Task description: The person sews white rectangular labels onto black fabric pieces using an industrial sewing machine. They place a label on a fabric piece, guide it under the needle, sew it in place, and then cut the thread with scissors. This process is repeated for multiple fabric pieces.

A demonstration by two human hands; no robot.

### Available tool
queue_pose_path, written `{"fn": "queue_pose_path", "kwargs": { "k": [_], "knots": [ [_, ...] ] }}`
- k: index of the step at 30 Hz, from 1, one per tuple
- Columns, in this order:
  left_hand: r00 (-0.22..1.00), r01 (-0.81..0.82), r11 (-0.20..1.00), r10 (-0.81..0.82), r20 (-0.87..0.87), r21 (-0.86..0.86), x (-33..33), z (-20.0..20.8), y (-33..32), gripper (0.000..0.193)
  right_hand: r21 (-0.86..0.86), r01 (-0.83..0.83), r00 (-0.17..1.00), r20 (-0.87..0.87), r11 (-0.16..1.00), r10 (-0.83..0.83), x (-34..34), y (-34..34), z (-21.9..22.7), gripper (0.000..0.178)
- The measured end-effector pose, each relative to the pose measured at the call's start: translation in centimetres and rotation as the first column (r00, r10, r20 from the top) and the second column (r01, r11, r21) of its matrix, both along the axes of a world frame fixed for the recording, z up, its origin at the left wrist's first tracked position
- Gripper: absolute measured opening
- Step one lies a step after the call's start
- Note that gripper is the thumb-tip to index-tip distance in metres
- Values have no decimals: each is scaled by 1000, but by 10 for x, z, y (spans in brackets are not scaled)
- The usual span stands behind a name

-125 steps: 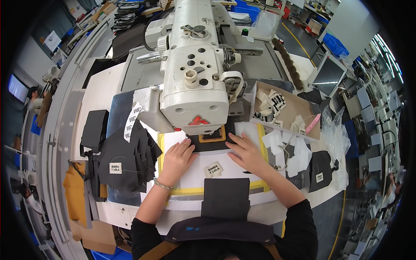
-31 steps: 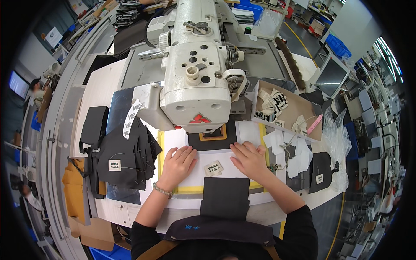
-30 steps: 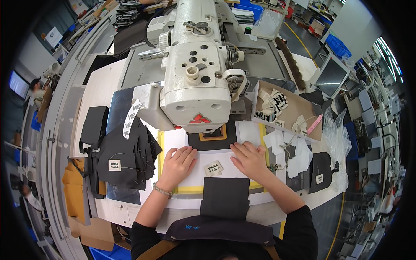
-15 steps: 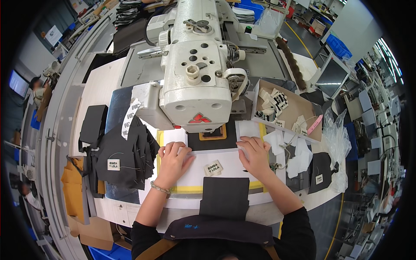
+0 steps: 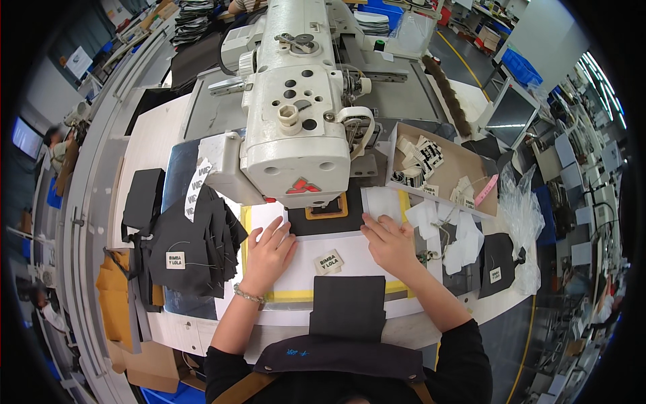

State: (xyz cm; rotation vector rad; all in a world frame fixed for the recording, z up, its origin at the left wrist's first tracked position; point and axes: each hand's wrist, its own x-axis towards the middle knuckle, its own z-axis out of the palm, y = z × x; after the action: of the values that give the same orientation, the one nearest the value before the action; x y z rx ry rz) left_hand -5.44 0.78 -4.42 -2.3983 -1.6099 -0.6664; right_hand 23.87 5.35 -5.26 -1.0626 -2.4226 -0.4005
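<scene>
Under the white sewing machine head (image 5: 294, 145) lies a black fabric piece (image 5: 324, 227), with a yellow-edged clamp frame (image 5: 346, 205) over it. My left hand (image 5: 268, 259) rests by the fabric's left edge, fingers apart and holding nothing. By its right edge, my right hand (image 5: 390, 248) has its fingers stretched out over the white sheet, also holding nothing. Between my hands, small white labels (image 5: 329, 262) lie overlapping on a white board (image 5: 296, 283) bordered with yellow tape. A dark fabric panel (image 5: 348, 304) lies nearer me, its lower end against my apron.
A stack of black fabric pieces (image 5: 202, 249) with loose threads lies left. At right stand an open cardboard tray (image 5: 464, 161) of labels, white scraps (image 5: 464, 242), another labelled black piece (image 5: 496, 266) and clear plastic (image 5: 519, 229). The machine head overhangs the work.
My left hand's fingers have lifted and spread slightly. My right hand has shifted a little, its fingers straightening. The view has moved slightly; the fabric remains under the clamp frame.
</scene>
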Motion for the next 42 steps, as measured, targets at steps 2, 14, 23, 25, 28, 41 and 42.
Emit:
{"fn": "queue_pose_path", "kwargs": {
  "k": [2, 14, 23, 25, 28, 41, 42],
  "knots": [
    [1000, 6, 1000, -6, -1, 8, 0, 0, 1, 10, -24, 15, 1000, -11, 1000, -16, -1, 0, 2, 30],
    [999, -5, 1000, 5, 35, 12, 0, -4, 0, 12, -74, 65, 998, -19, 995, -66, -1, 0, 5, 36],
    [999, -10, 1000, 9, 39, 16, 0, -3, 0, 13, -20, 93, 996, 19, 995, -93, -1, -1, 2, 33],
    [999, -12, 1000, 11, 36, 17, 1, -4, 0, 13, -22, 92, 996, 14, 996, -91, -1, -2, 2, 33],
    [1000, -12, 1000, 12, 23, 11, 1, -4, 0, 13, -39, 67, 998, 7, 997, -67, -1, -4, 3, 33],
    [1000, 22, 999, -22, 2, -50, 4, 0, -1, 23, -115, 13, 1000, -15, 993, -14, -7, -1, 10, 43],
    [1000, 24, 998, -24, 0, -50, 4, -1, -1, 25, -106, 29, 1000, 3, 994, -29, -8, 2, 12, 43]
  ]
}}
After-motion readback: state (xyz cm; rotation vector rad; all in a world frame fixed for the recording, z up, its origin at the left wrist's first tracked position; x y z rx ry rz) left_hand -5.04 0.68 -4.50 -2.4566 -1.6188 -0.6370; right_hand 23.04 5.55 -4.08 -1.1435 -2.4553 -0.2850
